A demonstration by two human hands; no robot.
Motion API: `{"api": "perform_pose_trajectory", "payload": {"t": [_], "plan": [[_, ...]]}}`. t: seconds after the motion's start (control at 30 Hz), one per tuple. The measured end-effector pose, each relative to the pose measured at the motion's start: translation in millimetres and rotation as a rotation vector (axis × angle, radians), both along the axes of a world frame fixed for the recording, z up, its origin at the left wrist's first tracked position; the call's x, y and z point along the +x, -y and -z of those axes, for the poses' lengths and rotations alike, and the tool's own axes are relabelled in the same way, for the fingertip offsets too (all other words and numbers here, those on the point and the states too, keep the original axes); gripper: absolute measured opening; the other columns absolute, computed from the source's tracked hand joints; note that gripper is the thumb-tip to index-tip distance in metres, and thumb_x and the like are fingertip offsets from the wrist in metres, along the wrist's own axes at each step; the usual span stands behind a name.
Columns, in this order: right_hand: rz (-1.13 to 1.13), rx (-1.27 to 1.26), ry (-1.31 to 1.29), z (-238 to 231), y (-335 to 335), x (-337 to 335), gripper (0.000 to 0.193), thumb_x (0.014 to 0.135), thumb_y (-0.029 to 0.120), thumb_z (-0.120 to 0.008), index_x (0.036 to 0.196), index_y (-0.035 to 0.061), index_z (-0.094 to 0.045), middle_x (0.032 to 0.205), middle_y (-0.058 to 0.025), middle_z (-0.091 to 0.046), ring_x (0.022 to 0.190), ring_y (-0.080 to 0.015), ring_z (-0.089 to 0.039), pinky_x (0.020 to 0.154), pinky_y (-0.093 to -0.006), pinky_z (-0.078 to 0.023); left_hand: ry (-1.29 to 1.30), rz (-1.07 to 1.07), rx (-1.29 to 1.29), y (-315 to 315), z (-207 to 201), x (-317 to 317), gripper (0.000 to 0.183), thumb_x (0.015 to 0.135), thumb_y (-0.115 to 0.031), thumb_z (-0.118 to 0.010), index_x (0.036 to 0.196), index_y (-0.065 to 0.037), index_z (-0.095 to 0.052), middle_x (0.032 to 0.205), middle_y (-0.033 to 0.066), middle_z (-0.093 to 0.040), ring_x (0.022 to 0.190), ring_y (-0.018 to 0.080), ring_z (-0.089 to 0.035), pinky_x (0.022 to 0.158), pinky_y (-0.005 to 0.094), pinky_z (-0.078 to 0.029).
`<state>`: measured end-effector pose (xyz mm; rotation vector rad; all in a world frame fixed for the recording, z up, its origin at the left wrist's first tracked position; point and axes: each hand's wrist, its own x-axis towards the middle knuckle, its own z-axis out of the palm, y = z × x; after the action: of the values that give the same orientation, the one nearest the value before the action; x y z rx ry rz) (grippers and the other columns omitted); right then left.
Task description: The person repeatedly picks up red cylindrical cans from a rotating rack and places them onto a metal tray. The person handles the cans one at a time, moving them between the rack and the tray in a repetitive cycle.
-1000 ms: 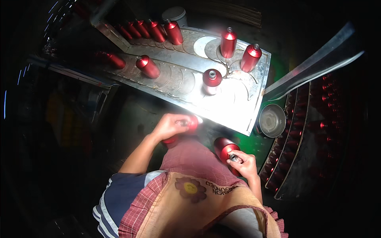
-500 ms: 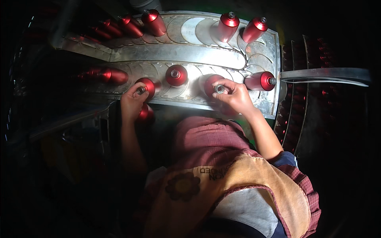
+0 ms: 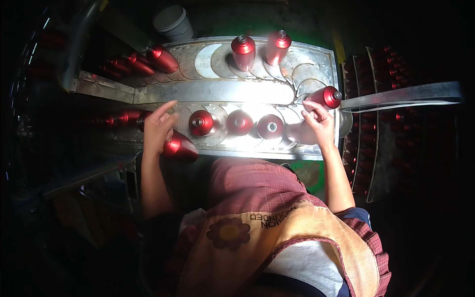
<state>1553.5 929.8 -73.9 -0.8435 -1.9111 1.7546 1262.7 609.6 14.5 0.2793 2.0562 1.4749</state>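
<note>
My left hand [image 3: 159, 127] is over the near left edge of a metal conveyor [image 3: 213, 92]. Its index finger reaches out, while its lower fingers seem curled at the neck of a tilted red metal bottle [image 3: 180, 147] that overhangs the conveyor's front edge. Beside that hand stands an upright red bottle [image 3: 201, 123], followed to the right by a second bottle [image 3: 240, 123] and a third bottle [image 3: 270, 127]. My right hand [image 3: 319, 123] has its thumb and fingers apart, holding nothing, close to the base of a leaning red bottle [image 3: 325, 97].
More red bottles [image 3: 243, 54] stand along the conveyor's far lane. A white bucket [image 3: 173, 22] is behind it. A curved metal bar [image 3: 401, 96] extends to the right, near racks of red bottles [image 3: 398, 86] in shadow. Several bottles [image 3: 138, 64] are in the dim left end.
Both hands have let go of bottles standing on the near lane. My right hand has moved right. Far-lane bottles have moved left, near-lane ones right; the view has shifted too.
</note>
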Motion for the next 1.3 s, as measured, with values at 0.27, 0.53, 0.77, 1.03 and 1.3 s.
{"api": "perform_pose_trajectory", "payload": {"t": [0.27,0.53,0.77,1.03,1.3], "plan": [[0.347,0.338,-0.27,43,-60,76,0.028,0.093,0.001,-0.064,0.121,0.0026,-0.064,0.093,0.0009,-0.058,0.082,-0.0058,-0.054,0.075,-0.0195,-0.046,-0.396,-0.064,0.458,-80,-116,-49,0.032,0.096,-0.016,-0.06,0.125,-0.003,-0.062,0.064,-0.0033,-0.046,0.045,0.0019,-0.036,0.041,0.0192,-0.031],[0.696,0.159,-0.055,70,-55,220,0.023,0.095,0.004,-0.062,0.119,0.0034,-0.064,0.088,0.0038,-0.056,0.073,-0.0037,-0.049,0.065,-0.0187,-0.042,-0.362,-0.261,0.358,-241,99,-164,0.019,0.091,-0.01,-0.065,0.108,-0.002,-0.065,0.066,-0.0004,-0.05,0.046,0.007,-0.041,0.039,0.0234,-0.033],[0.931,-0.019,0.034,122,-45,324,0.024,0.094,0.006,-0.063,0.118,0.0059,-0.065,0.083,0.0064,-0.056,0.07,-0.002,-0.05,0.064,-0.0186,-0.044,-0.642,-0.228,0.259,-243,107,-169,0.027,0.094,-0.01,-0.06,0.118,0.003,-0.064,0.108,0.0129,-0.069,0.098,0.0195,-0.066,0.087,0.0286,-0.052],[1.037,-0.238,0.035,194,-85,497,0.026,0.093,0.008,-0.062,0.119,0.0064,-0.064,0.085,0.0034,-0.06,0.068,-0.0035,-0.052,0.062,-0.0194,-0.044,-0.673,-0.263,0.322,-263,12,158,0.027,0.096,-0.014,-0.056,0.117,0.002,-0.063,0.089,0.005,-0.065,0.067,0.0119,-0.053,0.059,0.0216,-0.043],[1.067,-0.384,-0.061,262,-115,640,0.025,0.095,0.01,-0.058,0.119,0.0061,-0.063,0.088,0.0001,-0.063,0.068,-0.0046,-0.053,0.06,-0.0196,-0.043,-0.16,0.021,0.152,-330,115,437,0.027,0.098,-0.021,-0.055,0.111,0.001,-0.063,0.082,0.0025,-0.06,0.066,0.0084,-0.052,0.056,0.0195,-0.039]]}}
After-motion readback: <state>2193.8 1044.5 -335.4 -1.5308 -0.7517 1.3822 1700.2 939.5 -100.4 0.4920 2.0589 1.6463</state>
